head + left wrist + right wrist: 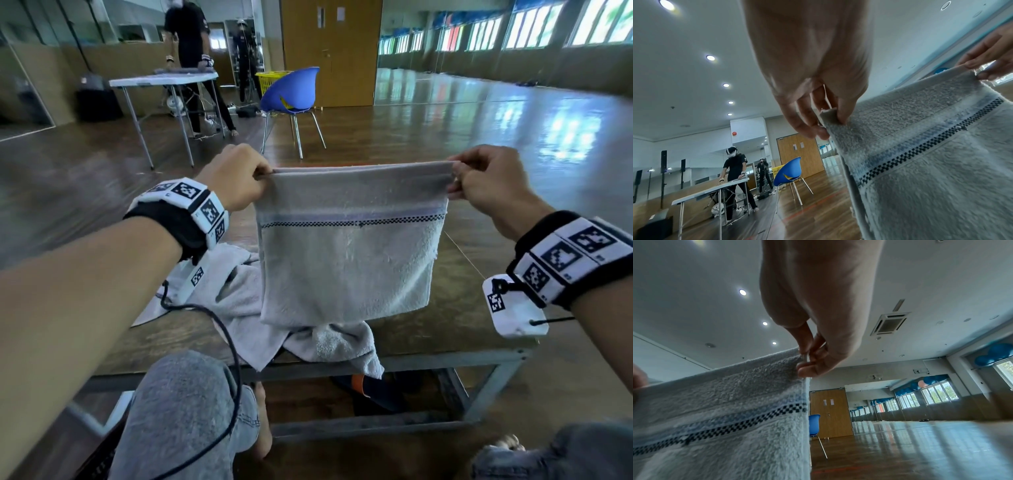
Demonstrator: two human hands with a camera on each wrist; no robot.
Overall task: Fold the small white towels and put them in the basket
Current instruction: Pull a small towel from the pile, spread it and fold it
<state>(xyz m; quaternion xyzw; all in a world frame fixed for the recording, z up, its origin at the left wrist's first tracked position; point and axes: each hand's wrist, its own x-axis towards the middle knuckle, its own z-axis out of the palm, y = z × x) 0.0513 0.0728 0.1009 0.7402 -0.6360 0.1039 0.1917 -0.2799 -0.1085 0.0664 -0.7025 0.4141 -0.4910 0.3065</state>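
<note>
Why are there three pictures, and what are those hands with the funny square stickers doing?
No machine here, just a person wearing three cameras. The big picture comes from a camera on the head, looking down. The other two come from cameras strapped to each wrist, looking along the fingers. The left hand and the right hand each pinch a top corner of a small white towel, so it hangs in the air. Below it, more towels lie crumpled on a low wooden table.

A low wooden table (462, 329) with a grey metal frame stands on the shiny brown floor (479, 130); a heap of white towels (239, 301) lies on it, spilling over the near edge.
</note>
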